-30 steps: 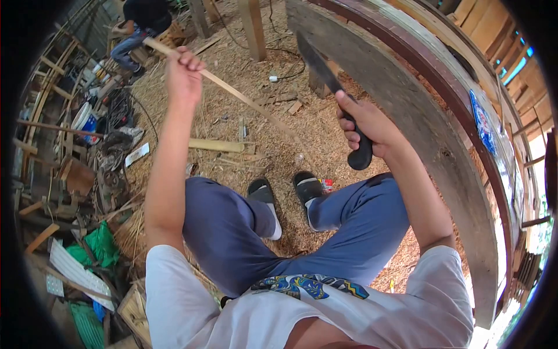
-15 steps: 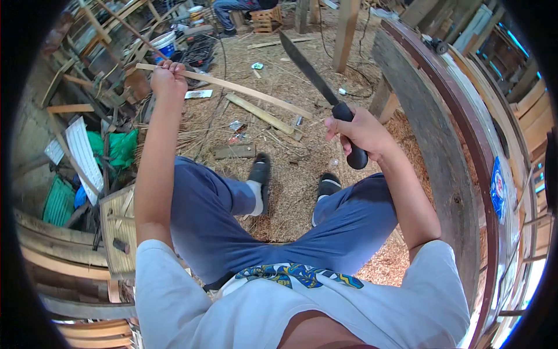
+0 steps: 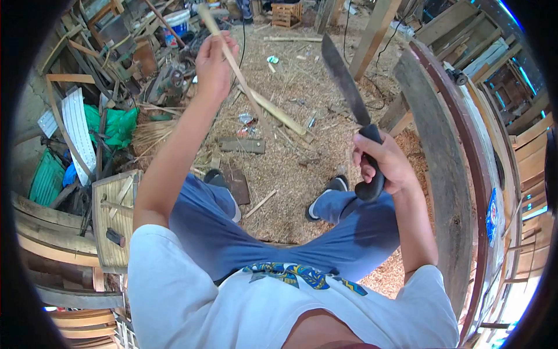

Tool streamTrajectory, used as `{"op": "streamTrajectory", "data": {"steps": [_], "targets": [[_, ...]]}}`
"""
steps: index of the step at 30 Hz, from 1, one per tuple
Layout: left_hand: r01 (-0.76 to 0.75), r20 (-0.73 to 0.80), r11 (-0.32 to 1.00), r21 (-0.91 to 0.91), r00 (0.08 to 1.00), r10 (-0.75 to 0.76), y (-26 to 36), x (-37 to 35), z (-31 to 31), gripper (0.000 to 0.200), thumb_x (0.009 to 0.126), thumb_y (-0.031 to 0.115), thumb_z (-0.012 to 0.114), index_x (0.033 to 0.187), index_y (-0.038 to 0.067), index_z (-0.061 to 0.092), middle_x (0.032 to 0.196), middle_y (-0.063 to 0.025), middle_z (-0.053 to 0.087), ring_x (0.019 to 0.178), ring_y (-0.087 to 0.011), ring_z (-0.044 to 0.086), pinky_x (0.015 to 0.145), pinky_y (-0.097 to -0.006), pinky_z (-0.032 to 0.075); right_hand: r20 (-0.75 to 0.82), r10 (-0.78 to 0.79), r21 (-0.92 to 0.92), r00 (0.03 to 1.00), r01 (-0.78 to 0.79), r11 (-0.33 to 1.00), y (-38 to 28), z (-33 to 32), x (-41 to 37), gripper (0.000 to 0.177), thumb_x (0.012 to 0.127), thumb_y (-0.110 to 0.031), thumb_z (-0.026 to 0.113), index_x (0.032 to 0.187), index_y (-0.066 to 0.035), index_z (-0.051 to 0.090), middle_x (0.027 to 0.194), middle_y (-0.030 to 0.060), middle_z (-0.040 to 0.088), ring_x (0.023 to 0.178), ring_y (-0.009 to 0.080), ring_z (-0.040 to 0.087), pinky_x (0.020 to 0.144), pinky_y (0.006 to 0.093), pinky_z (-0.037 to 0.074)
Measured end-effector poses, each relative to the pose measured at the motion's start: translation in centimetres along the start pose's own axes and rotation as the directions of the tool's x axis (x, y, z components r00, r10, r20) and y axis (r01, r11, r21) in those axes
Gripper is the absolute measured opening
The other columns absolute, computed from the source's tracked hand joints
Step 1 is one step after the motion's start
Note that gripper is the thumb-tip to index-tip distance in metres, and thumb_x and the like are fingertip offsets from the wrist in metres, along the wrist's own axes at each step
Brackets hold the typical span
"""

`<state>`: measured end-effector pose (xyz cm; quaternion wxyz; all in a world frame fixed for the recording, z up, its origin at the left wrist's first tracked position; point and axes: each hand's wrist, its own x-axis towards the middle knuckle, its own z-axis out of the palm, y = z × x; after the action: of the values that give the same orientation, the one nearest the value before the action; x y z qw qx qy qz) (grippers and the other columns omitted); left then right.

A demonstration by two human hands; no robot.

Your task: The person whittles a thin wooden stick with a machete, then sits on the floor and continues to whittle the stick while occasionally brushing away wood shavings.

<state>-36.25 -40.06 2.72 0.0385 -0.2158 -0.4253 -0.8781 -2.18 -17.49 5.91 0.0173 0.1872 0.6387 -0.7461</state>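
Observation:
A thin, pale wooden strip is held out in front of me by my left hand, whose fingers grip it near its upper end. The strip slants down to the right and its lower end is blurred. My right hand is wrapped around the black handle of a machete. Its dark, broad blade points up and slightly left. Blade and strip are apart, with the shaving-covered floor visible between them.
Wood shavings cover the floor, where a longer wood piece and a flat board lie. A weathered plank runs along my right. Scrap and green plastic are heaped at left. A post and crate stand farther back.
My left hand has moved right and up, and the strip has swung to a steeper slant. My right hand and the machete have shifted right and lower in view. My feet have moved apart.

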Motion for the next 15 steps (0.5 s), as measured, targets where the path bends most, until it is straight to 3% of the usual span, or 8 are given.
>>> {"op": "streamTrajectory", "data": {"steps": [1, 5, 8, 9, 12, 15], "targets": [[0.005, 0.077, 0.999, 0.049, 0.997, -0.009, -0.6, 0.0, -0.8, 0.028, 0.113, 0.024, 0.058, 0.125, 0.001, 0.067, 0.102, -0.0056, 0.068, 0.091, -0.0135, 0.067, 0.091, -0.0311, 0.060, -0.015, 0.007, 0.005, 1.000, -0.006, 1.000, -0.4, 0.8, 0.8, 0.025, 0.101, -0.026, 0.074, 0.096, -0.006, 0.059, 0.071, 0.0052, 0.067, 0.047, 0.0075, 0.053, 0.043, 0.0261, 0.045], [0.022, 0.045, 0.957, 0.290, 0.998, -0.037, -1.9, 0.0, -3.0, 0.026, 0.112, 0.021, 0.059, 0.127, 0.003, 0.071, 0.098, -0.0011, 0.071, 0.084, -0.0078, 0.061, 0.079, -0.0243, 0.052, -0.028, 0.037, 0.062, 0.999, -0.035, 0.997, -3.3, 4.4, 4.9, 0.025, 0.101, -0.026, 0.073, 0.093, -0.007, 0.059, 0.071, 0.0011, 0.063, 0.049, 0.0066, 0.053, 0.045, 0.0259, 0.047], [-0.018, 0.185, 0.802, 0.597, 0.976, -0.116, -2.2, 0.7, -6.6, 0.026, 0.112, 0.020, 0.060, 0.126, 0.000, 0.070, 0.111, -0.0029, 0.073, 0.103, -0.0107, 0.066, 0.095, -0.0271, 0.053, 0.002, -0.014, 0.099, 1.000, 0.013, 0.995, -4.8, 7.5, 7.9, 0.026, 0.100, -0.027, 0.073, 0.092, -0.008, 0.058, 0.071, 0.0004, 0.063, 0.049, 0.0063, 0.054, 0.044, 0.0256, 0.047], [-0.065, 0.260, 0.763, 0.643, 0.956, -0.137, -3.0, 1.0, -8.3, 0.025, 0.110, 0.017, 0.062, 0.125, -0.001, 0.071, 0.108, -0.0018, 0.076, 0.102, -0.0090, 0.068, 0.091, -0.0264, 0.053, 0.005, -0.020, 0.097, 1.000, 0.019, 0.995, -4.4, 8.3, 8.8, 0.026, 0.100, -0.027, 0.074, 0.092, -0.008, 0.058, 0.071, 0.0005, 0.063, 0.049, 0.0063, 0.054, 0.044, 0.0256, 0.047], [-0.015, 0.203, 0.548, 0.836, 0.937, -0.284, -5.1, 0.3, -13.9, 0.023, 0.109, 0.015, 0.065, 0.123, -0.001, 0.072, 0.107, -0.0046, 0.076, 0.096, -0.0105, 0.070, 0.083, -0.0274, 0.054, 0.019, 0.000, 0.037, 1.000, -0.001, 0.999, -2.5, 10.2, 11.4, 0.027, 0.099, -0.028, 0.075, 0.092, -0.008, 0.057, 0.071, 0.0006, 0.063, 0.049, 0.0062, 0.054, 0.044, 0.0253, 0.046], [-0.141, 0.282, 0.458, 0.877, 0.925, -0.256, -7.3, -0.5, -18.2, 0.015, 0.101, 0.010, 0.070, 0.111, -0.001, 0.073, 0.096, -0.0098, 0.073, 0.082, -0.0172, 0.071, 0.073, -0.0311, 0.055, 0.006, 0.121, -0.073, 0.993, -0.121, 0.990, -0.4, 10.2, 13.0, 0.029, 0.097, -0.028, 0.078, 0.096, -0.008, 0.057, 0.070, 0.0008, 0.063, 0.047, 0.0064, 0.052, 0.044, 0.0247, 0.044]]}}
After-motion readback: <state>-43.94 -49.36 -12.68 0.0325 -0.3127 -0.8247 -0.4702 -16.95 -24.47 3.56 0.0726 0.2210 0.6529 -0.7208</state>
